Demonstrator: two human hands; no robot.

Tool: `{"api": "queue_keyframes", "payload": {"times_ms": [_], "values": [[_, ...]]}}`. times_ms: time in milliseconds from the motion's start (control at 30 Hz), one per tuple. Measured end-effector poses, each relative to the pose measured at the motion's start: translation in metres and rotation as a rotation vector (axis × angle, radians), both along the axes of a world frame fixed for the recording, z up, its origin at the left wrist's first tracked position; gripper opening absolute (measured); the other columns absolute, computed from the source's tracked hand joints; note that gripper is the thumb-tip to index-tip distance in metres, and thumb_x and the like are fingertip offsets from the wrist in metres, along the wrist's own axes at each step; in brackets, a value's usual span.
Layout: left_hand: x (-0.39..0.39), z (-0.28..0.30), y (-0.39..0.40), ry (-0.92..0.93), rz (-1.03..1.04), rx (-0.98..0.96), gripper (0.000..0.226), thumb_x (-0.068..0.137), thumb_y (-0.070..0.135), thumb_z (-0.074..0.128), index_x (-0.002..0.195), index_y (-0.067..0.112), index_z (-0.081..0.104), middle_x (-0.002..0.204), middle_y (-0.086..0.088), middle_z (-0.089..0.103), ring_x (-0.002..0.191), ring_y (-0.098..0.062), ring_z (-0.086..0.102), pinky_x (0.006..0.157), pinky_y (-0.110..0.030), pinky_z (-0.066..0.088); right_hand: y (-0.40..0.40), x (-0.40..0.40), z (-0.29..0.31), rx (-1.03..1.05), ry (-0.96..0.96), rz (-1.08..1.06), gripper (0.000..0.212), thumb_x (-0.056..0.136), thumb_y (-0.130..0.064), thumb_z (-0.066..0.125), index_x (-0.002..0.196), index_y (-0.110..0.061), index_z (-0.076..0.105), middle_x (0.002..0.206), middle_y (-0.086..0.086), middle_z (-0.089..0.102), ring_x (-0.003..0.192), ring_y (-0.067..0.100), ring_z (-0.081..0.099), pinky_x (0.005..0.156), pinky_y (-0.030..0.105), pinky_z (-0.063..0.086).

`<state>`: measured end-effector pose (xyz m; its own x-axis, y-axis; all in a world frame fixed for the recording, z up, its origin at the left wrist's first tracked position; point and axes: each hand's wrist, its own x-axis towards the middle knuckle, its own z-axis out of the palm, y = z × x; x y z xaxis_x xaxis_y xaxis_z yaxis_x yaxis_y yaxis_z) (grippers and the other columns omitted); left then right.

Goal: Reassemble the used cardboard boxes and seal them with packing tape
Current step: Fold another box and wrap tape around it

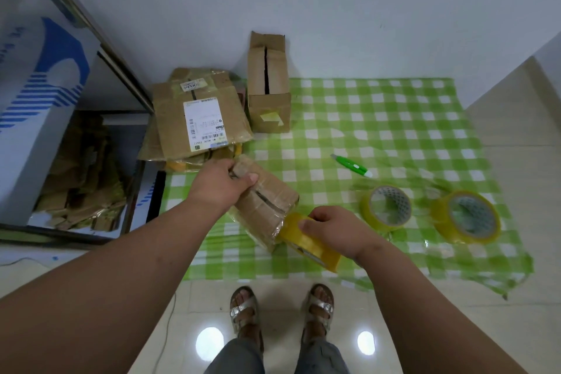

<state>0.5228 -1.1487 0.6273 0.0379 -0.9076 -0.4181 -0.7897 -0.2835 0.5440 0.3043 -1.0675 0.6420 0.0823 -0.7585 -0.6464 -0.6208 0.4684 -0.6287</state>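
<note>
- Left hand (219,184): fingers curled over the far end of a small cardboard box (263,203), thumb on top near the flap seam; grips it firmly.
- Right hand (334,229): fingers and thumb wrapped round a yellow tape roll (309,241), held against the near end of the small cardboard box; roll touching the box's wrinkled, tape-covered end.
- Small cardboard box: near the middle of the green checked cloth (394,118), flaps closed, dark seam running across the top face; long axis from about 11 o'clock at the far end to 5 o'clock at the near end; whether resting on the cloth or lifted off it, cannot tell.
- Two spare tape rolls, lying on the cloth at 3 o'clock from the right hand: nearer roll (386,207) just beside the hand, farther roll (466,217) beyond it; both tilted, open cores facing up.
- Green utility knife (352,165): flat on the cloth at 1 o'clock from the small box, well apart from it.
- Upright box (267,91): at 12 o'clock, by the wall, top flaps parted along a dark slit, yellow tape scrap on its front.
- Flattened boxes (197,118): stacked at 11 o'clock, white shipping label uppermost.
- Bin of cardboard scraps (82,173): at 9 o'clock, off the cloth.
</note>
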Motion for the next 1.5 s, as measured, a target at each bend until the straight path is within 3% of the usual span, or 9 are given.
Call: {"api": "queue_keyframes", "payload": {"times_ms": [200, 433, 567, 767, 967, 1100, 1233, 1367, 1500], "values": [[-0.016, 0.014, 0.016, -0.292, -0.378, -0.29, 0.061, 0.098, 0.037, 0.052, 0.154, 0.026, 0.028, 0.158, -0.004, 0.023, 0.142, -0.028, 0.019, 0.117, -0.039, 0.021, -0.001, -0.002, 0.002, -0.012, 0.018, 0.038, 0.034, 0.095, -0.037, 0.058, 0.087, -0.004, 0.062, 0.07, 0.001, 0.051, 0.067, 0.016, 0.048, 0.059, 0.031, 0.034], [-0.02, 0.0, 0.046, -0.475, -0.624, -0.03, 0.12, 0.07, 0.091, 0.042, 0.151, 0.033, -0.025, 0.155, -0.001, -0.041, 0.141, -0.024, -0.04, 0.12, -0.052, -0.012, 0.0, -0.002, -0.001, -0.02, -0.014, 0.055, 0.039, 0.095, -0.039, 0.059, 0.089, 0.0, 0.063, 0.076, 0.009, 0.055, 0.069, 0.019, 0.051, 0.063, 0.033, 0.038], [-0.017, -0.001, 0.043, -0.489, -0.675, -0.066, 0.095, 0.077, 0.087, 0.034, 0.145, 0.054, -0.023, 0.153, -0.007, -0.043, 0.141, -0.029, -0.04, 0.12, -0.052, -0.01, 0.0, -0.01, 0.0, -0.005, -0.095, 0.012, 0.039, 0.093, -0.042, 0.063, 0.093, -0.003, 0.067, 0.083, 0.012, 0.062, 0.073, 0.019, 0.055, 0.068, 0.034, 0.043], [-0.016, 0.0, 0.046, -0.524, -0.775, -0.157, 0.077, 0.074, 0.083, -0.002, 0.14, 0.053, -0.027, 0.156, -0.009, -0.036, 0.143, -0.03, -0.036, 0.117, -0.046, -0.021, 0.004, -0.014, 0.001, 0.014, -0.193, -0.007, 0.031, 0.092, -0.038, 0.066, 0.098, -0.008, 0.068, 0.094, 0.016, 0.068, 0.078, 0.018, 0.06, 0.073, 0.036, 0.048], [-0.012, -0.008, 0.054, -0.432, -0.739, -0.148, 0.071, 0.07, 0.079, -0.022, 0.136, 0.055, -0.03, 0.149, 0.002, -0.043, 0.141, -0.025, -0.038, 0.119, -0.045, -0.019, 0.003, -0.011, 0.009, 0.116, -0.248, -0.016, 0.046, 0.058, -0.031, 0.069, 0.099, -0.009, 0.069, 0.091, 0.013, 0.068, 0.085, 0.024, 0.063, 0.079, 0.041, 0.05], [-0.022, -0.008, 0.056, -0.293, -0.589, -0.098, 0.065, 0.077, 0.072, -0.015, 0.14, 0.055, -0.014, 0.149, 0.015, -0.036, 0.138, -0.011, -0.038, 0.11, -0.035, -0.026, 0.0, -0.012, 0.009, 0.135, -0.204, -0.01, 0.051, 0.068, -0.026, 0.071, 0.117, -0.018, 0.06, 0.098, 0.006, 0.063, 0.088, 0.023, 0.061, 0.078, 0.039, 0.05], [-0.024, -0.015, 0.062, -0.291, -0.558, -0.132, 0.074, 0.076, 0.064, -0.016, 0.144, 0.035, -0.022, 0.157, 0.012, -0.029, 0.138, -0.009, -0.038, 0.111, -0.033, -0.026, -0.004, -0.007, 0.013, 0.099, -0.213, 0.091, 0.081, 0.091, -0.022, 0.067, 0.153, -0.039, 0.019, 0.124, 0.001, 0.051, 0.113, 0.016, 0.051, 0.088, 0.027, 0.04], [-0.02, -0.011, 0.054, -0.262, -0.529, -0.087, 0.075, 0.089, 0.066, 0.002, 0.151, 0.029, -0.018, 0.159, 0.013, -0.025, 0.137, -0.006, -0.037, 0.114, -0.032, -0.024, -0.015, 0.011, 0.012, 0.005, -0.153, 0.132, 0.062, 0.101, -0.041, 0.048, 0.156, -0.035, 0.019, 0.152, 0.001, 0.042, 0.137, 0.021, 0.041, 0.102, 0.026, 0.033], [-0.028, -0.004, 0.055, -0.155, -0.133, -0.1, 0.097, 0.091, 0.053, 0.057, 0.156, 0.031, -0.012, 0.162, 0.011, -0.023, 0.147, -0.016, -0.024, 0.12, -0.043, -0.008, -0.026, 0.019, 0.003, -0.074, -0.004, 0.129, 0.043, 0.103, -0.039, 0.044, 0.143, -0.025, 0.037, 0.096, 0.003, 0.059, 0.077, 0.017, 0.055, 0.067, 0.029, 0.039]]}}
